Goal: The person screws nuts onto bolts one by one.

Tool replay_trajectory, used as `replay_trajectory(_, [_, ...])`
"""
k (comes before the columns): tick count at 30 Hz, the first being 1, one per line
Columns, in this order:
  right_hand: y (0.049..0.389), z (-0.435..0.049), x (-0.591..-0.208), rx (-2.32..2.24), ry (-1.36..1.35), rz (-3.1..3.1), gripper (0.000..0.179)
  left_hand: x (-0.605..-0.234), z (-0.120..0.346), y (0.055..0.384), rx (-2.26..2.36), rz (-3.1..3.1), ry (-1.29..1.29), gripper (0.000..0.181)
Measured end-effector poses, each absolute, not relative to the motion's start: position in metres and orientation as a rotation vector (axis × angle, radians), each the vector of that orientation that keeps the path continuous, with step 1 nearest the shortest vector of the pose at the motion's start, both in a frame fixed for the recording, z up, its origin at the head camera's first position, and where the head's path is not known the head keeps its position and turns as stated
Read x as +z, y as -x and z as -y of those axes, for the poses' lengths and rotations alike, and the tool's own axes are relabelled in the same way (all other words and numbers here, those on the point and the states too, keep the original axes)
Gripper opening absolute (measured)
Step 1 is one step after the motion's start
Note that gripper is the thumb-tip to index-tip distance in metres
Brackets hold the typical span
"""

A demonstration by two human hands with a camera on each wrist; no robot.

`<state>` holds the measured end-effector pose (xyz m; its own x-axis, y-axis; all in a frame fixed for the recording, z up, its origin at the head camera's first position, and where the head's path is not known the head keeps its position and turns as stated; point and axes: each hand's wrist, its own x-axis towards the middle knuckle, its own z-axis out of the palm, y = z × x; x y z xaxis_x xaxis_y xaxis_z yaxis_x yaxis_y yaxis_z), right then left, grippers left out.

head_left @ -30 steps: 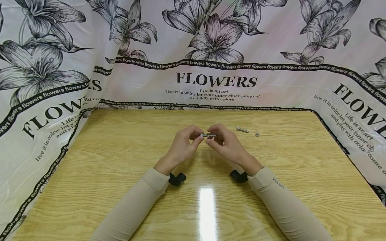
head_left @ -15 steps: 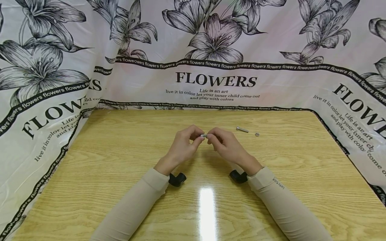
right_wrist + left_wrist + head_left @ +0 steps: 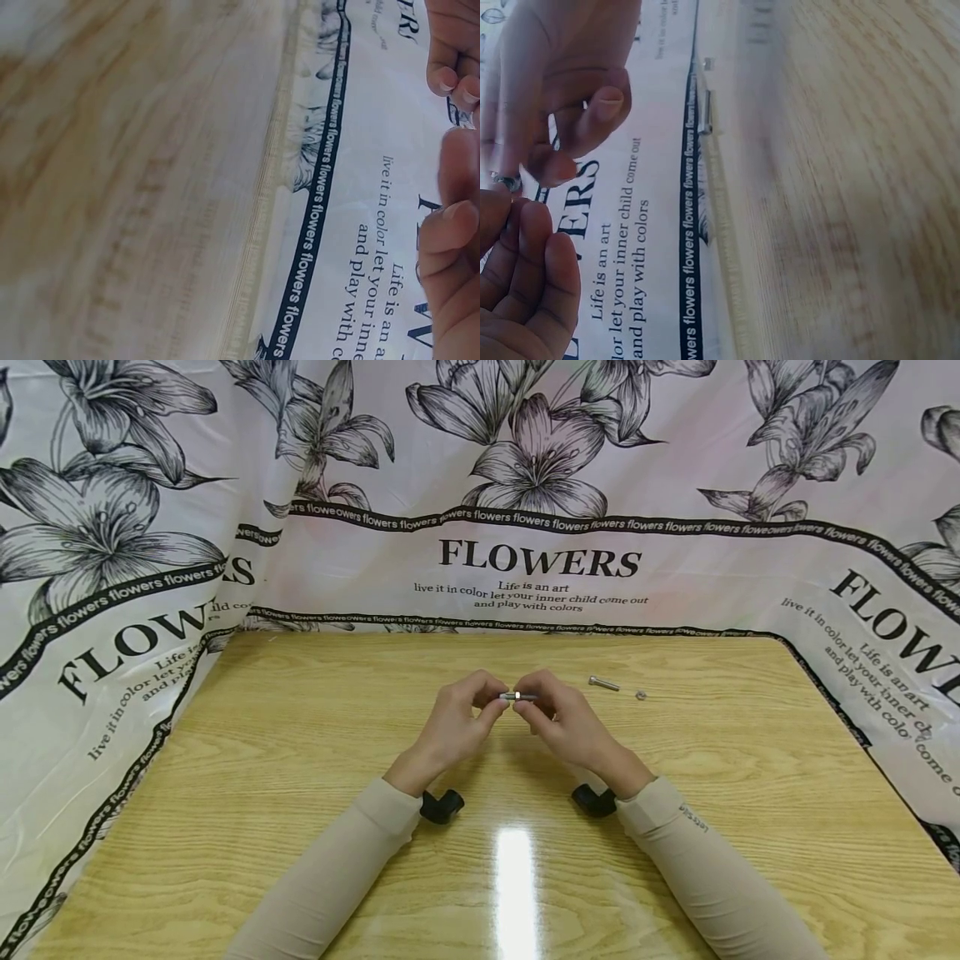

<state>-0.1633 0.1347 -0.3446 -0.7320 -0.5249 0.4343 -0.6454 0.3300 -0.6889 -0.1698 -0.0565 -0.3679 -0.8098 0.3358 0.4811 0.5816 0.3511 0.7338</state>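
Note:
Between both hands a small silver bolt [image 3: 507, 697] lies level, with a hex nut [image 3: 517, 696] on its shank. My left hand [image 3: 459, 718] pinches the bolt's left end between thumb and fingers, which cover its tip. From the other side my right hand [image 3: 562, 720] has its thumb and curled fingers round the nut, and the shank's far end runs in between them. The left wrist view shows the right fingertips close at the nut [image 3: 508, 182], partly blurred. In the right wrist view the held parts are mostly hidden by fingers.
A second socket-head bolt [image 3: 603, 683] lies on the wooden table [image 3: 300, 735] beyond the right hand, and a loose nut [image 3: 641, 695] is to its right. Flower-printed cloth [image 3: 540, 577] hangs behind and at both sides. Black mounts [image 3: 442, 807] sit under the wrists.
The right thumb and fingers closed together over the nut half a second ago and now stand farther apart, so the nut shows again. The left hand keeps its place.

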Motion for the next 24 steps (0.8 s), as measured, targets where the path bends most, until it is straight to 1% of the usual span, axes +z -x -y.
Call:
replay_trajectory(2, [0.164, -0.135, -0.345, 1.375, -1.045, 2.490, 0.009, -0.368, 0.056, 0.169, -1.440, 2.373, 0.820, 0.008])
replay_trajectory(5, [0.171, -0.137, -0.356, 1.381, -0.987, 2.532, 0.014, -0.367, 0.056, 0.169, -1.439, 2.380, 0.818, 0.008])
replay_trajectory(8, [0.178, -0.140, -0.367, 1.404, -0.974, 2.536, 0.013, -0.367, 0.056, 0.169, -1.439, 2.378, 0.821, 0.008])
replay_trajectory(12, [0.182, -0.142, -0.373, 1.404, -1.023, 2.491, 0.026, -0.367, 0.056, 0.170, -1.445, 2.372, 0.821, 0.008])
replay_trajectory(14, [0.183, -0.143, -0.374, 1.398, -1.068, 2.449, 0.028, -0.366, 0.056, 0.169, -1.446, 2.372, 0.821, 0.008])
replay_trajectory(19, [0.184, -0.143, -0.374, 1.393, -1.111, 2.387, 0.018, -0.366, 0.057, 0.169, -1.453, 2.376, 0.825, 0.008])
replay_trajectory(24, [0.184, -0.143, -0.374, 1.392, -1.048, 2.433, 0.009, -0.367, 0.057, 0.170, -1.450, 2.381, 0.828, 0.008])
